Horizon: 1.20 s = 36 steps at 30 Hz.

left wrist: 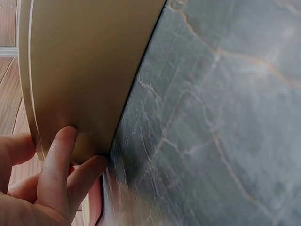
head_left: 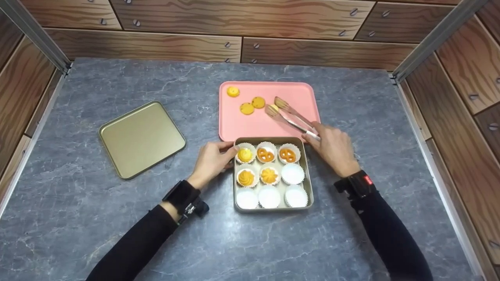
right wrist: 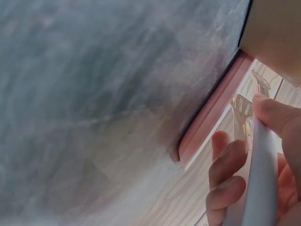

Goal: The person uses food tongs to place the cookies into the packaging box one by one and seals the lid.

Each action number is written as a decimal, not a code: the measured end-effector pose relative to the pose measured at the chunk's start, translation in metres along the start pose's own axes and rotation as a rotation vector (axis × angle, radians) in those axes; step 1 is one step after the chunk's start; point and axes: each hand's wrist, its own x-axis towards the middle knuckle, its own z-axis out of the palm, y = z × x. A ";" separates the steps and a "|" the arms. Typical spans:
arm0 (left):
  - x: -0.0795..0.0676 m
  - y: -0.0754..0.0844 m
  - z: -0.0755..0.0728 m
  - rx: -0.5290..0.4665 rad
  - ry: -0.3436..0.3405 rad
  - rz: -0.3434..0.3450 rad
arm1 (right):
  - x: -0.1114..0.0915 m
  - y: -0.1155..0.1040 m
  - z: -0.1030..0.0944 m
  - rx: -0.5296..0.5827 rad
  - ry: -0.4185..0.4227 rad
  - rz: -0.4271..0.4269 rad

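Five of the nine paper cups [head_left: 269, 196] in the square tin [head_left: 307, 171] hold a treat; the middle row's right cup and the whole front row show only white paper. The left hand [head_left: 213, 160] grips the tin's far left corner, thumb at the rim and fingers against the outer wall. The right hand [head_left: 334, 148] holds the tongs [head_left: 295, 124] by their handles, tips apart, with a small yellow cookie [head_left: 275, 107] between them on the pink tray [head_left: 291, 91]; whether either tip touches it cannot be told.

For a good pick, the tips would best sit low on both sides and close evenly, just firmly enough to lift, since such a piece likely crumbles or slips. Keeping the left hand's hold would stop the tin sliding.

The tray's near edge lies right at the tin's far wall, so a carry would be short but should rise over both rims and pass above the pretzel [head_left: 288, 155] in the far right cup. Two round cookies [head_left: 247, 108] lie left of the tips. Bare tabletop [head_left: 363, 117] to the right gives the wrist room; the lid [head_left: 142, 140] is well apart on the left.
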 end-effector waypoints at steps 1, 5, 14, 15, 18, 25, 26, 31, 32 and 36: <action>0.000 0.000 0.000 -0.005 0.000 -0.004 | -0.001 0.001 0.000 0.005 0.001 0.002; 0.000 0.000 0.001 -0.029 -0.004 -0.014 | -0.003 0.003 -0.001 0.019 -0.015 0.017; 0.000 0.000 0.000 -0.078 -0.024 0.003 | -0.009 0.005 -0.012 0.022 -0.036 0.022; 0.000 0.000 0.000 -0.082 -0.026 0.003 | -0.010 0.005 -0.014 0.027 -0.035 0.021; -0.001 0.000 0.000 -0.073 -0.025 0.001 | -0.014 0.006 -0.020 0.042 -0.027 0.018; -0.002 0.002 0.000 -0.060 -0.026 -0.011 | -0.026 0.007 -0.034 0.074 0.010 0.019; -0.002 0.002 0.000 -0.057 -0.025 -0.014 | -0.028 0.006 -0.036 0.077 0.014 0.015; -0.002 0.002 -0.001 -0.033 -0.020 -0.023 | -0.036 0.004 -0.045 0.081 0.027 -0.004; -0.002 0.002 -0.001 -0.028 -0.019 -0.024 | -0.037 0.003 -0.047 0.081 0.029 -0.010; -0.001 0.001 0.000 -0.026 -0.023 -0.023 | -0.043 0.002 -0.054 0.081 0.031 -0.037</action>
